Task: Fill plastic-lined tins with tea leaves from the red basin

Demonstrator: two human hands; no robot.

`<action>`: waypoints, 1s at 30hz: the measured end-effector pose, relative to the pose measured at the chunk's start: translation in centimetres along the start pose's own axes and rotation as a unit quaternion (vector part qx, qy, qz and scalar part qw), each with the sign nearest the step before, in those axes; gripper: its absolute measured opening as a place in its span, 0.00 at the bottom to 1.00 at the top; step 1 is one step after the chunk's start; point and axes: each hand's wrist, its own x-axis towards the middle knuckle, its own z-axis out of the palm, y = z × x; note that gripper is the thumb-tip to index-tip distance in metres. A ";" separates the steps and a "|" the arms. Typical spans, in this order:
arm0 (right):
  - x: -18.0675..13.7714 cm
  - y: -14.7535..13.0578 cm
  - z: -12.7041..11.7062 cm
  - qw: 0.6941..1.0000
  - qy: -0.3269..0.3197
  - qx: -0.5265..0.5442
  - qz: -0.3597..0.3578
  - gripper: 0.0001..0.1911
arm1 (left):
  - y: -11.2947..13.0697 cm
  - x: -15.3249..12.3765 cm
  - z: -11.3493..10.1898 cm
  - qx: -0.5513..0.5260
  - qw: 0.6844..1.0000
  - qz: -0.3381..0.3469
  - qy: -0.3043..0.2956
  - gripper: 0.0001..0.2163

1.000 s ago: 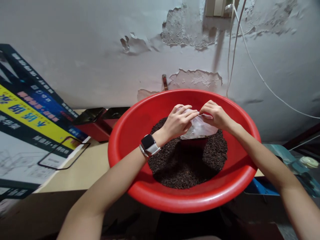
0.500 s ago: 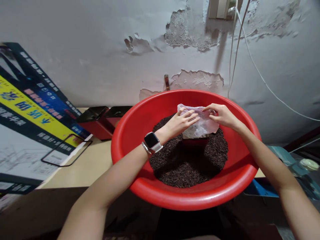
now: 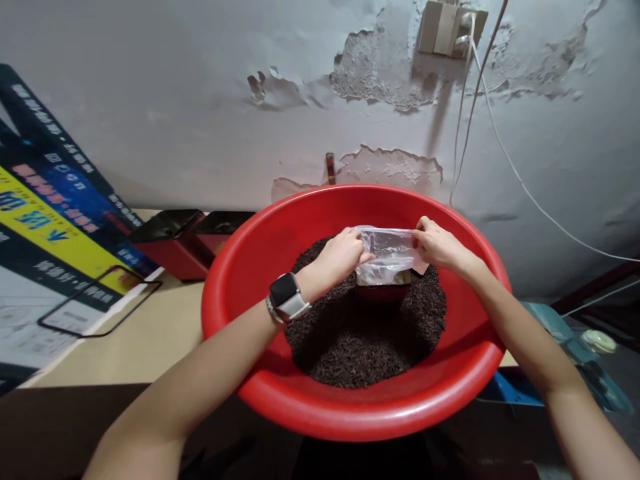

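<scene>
Spanning the near rim of a red basin [image 3: 370, 419], both bare arms lead inward over dark, dry leaves [image 3: 360, 363] heaped inside; a watch [image 3: 284, 288] sits on the left wrist. Farther in, a dark red tin [image 3: 383, 295] stands in the leaves, its near face deep in shadow, with a clear plastic bag [image 3: 387, 248] rising from its top. The left hand [image 3: 343, 253] has its fingers curled closed on the bag's left edge, and the right hand [image 3: 438, 244] pinches the right corner between thumb and fingertips, so the mouth is pulled straight. The step in hand appears to be flattening that mouth; the next move probably calls for an even grip and gentle tension, since thin film could slip or crease. Nothing seems to block the hands, though they hide the bag's sides. Left of the basin, two red boxes [image 3: 173, 243] and a large printed carton [image 3: 63, 207] crowd the table [image 3: 167, 333]. At the far side, cables [image 3: 520, 177] hang from a wall socket [image 3: 443, 30], behind the basin.
</scene>
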 end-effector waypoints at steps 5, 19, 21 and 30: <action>-0.7 -1.0 0.4 0.988 -0.147 -0.049 0.027 0.29 | 0.8 -1.5 1.4 -0.025 0.996 0.014 -0.090 0.36; -0.5 -0.4 0.3 0.989 -0.062 0.101 -0.086 0.30 | -1.3 0.5 -0.4 -0.034 0.989 -0.130 -0.058 0.11; -0.9 -1.2 -0.5 0.990 0.042 0.069 -0.115 0.22 | -1.2 0.5 -0.2 -0.022 0.995 -0.096 -0.019 0.09; -1.9 -2.9 -0.4 0.993 -0.054 -0.025 -0.102 0.18 | 0.8 -0.8 -1.2 0.090 0.988 -0.081 -0.098 0.17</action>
